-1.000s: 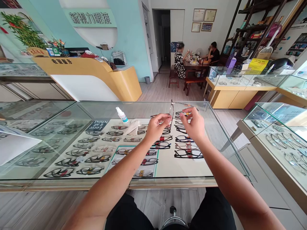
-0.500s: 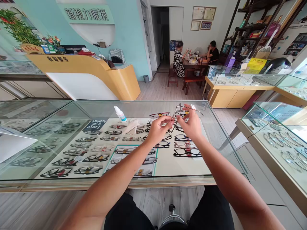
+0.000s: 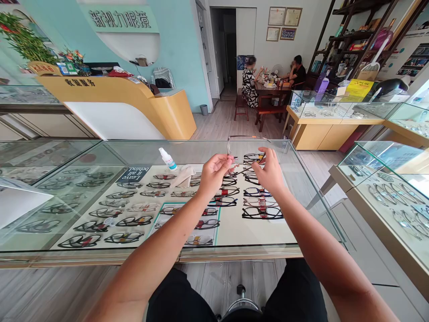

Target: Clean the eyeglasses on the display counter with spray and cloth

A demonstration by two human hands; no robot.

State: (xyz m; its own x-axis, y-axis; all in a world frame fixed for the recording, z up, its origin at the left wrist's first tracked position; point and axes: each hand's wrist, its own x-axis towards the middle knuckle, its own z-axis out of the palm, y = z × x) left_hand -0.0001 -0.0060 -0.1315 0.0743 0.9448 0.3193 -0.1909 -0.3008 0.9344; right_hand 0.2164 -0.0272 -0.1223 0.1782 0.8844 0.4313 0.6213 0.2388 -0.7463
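Note:
My left hand pinches a pair of eyeglasses by the front, above the glass counter. One temple arm extends to the right along the counter's far edge. The other slants toward my right hand, whose thumb and fingers close around its end. Most of the lenses are hidden behind the left fingers. Below the glass lie rows of spectacle frames. On the counter top, left of my hands, a white spray bottle stands beside a crumpled pale cloth.
The glass counter spans the space before my knees. A second display case stands at the right. Behind are a yellow reception desk and two people seated at a wooden table.
The eyeglasses have turned, so one temple arm now points right beyond the left hand. My left hand moved slightly left; the right fingers shifted onto the other temple arm.

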